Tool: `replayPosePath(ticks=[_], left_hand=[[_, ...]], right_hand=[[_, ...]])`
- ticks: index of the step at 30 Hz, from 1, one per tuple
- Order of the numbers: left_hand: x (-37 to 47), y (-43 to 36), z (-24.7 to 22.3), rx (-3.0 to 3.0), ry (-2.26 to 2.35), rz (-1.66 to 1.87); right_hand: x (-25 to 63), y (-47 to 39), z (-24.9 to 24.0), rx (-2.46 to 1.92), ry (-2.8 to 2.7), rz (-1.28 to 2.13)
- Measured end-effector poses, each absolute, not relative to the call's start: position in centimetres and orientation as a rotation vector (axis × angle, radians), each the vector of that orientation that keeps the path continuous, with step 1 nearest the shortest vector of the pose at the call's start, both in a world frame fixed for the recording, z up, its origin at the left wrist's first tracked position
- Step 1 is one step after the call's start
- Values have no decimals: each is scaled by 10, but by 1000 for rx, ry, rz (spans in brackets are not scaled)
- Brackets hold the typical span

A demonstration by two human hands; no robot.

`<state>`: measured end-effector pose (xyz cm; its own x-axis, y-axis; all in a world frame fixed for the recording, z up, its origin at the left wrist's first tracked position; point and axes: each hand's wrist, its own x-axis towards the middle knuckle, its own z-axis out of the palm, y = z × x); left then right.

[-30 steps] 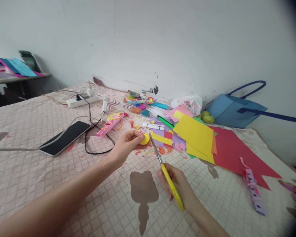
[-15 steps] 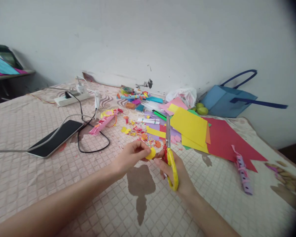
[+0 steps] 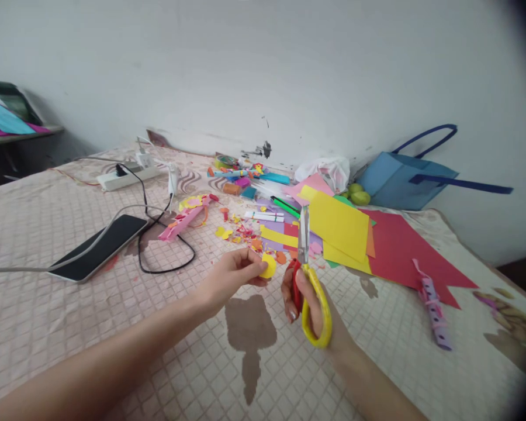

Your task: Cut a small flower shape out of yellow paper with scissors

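Between the thumb and fingers of my left hand (image 3: 241, 270) is a small rounded yellow paper piece (image 3: 269, 266). My right hand (image 3: 311, 307) is closed round the red and yellow handles of a pair of scissors (image 3: 304, 240), whose blades point up and away from me. A small gap separates the yellow piece from the scissors. Beyond both hands, colourful paper scraps (image 3: 245, 232) lie scattered on the tablecloth, near a yellow strip (image 3: 279, 237).
Yellow sheets (image 3: 342, 219) and a red sheet (image 3: 401, 251) lie at the right, near a rolled purple paper (image 3: 435, 313). Behind them stands a blue bag (image 3: 405, 178). At the left are a phone (image 3: 99, 245), cables and a power strip (image 3: 127, 176).
My right hand has moved right and away from the yellow piece, and the scissor handles have spread apart. My left hand has barely moved and keeps the piece, which now shows more fully.
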<state>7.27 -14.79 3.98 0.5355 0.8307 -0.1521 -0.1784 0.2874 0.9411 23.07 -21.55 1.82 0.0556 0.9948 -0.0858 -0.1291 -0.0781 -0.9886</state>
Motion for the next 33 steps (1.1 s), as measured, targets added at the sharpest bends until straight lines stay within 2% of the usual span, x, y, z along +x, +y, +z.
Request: replayPosePath(ticks=[17,33], left_hand=[[63,-137,47,967,660,939],[62,-133,43,959,632,1015]], right_hand=[[228,-222,9,-1367,-1383,1282],[225,-223,16,-1598,-1589,1060]])
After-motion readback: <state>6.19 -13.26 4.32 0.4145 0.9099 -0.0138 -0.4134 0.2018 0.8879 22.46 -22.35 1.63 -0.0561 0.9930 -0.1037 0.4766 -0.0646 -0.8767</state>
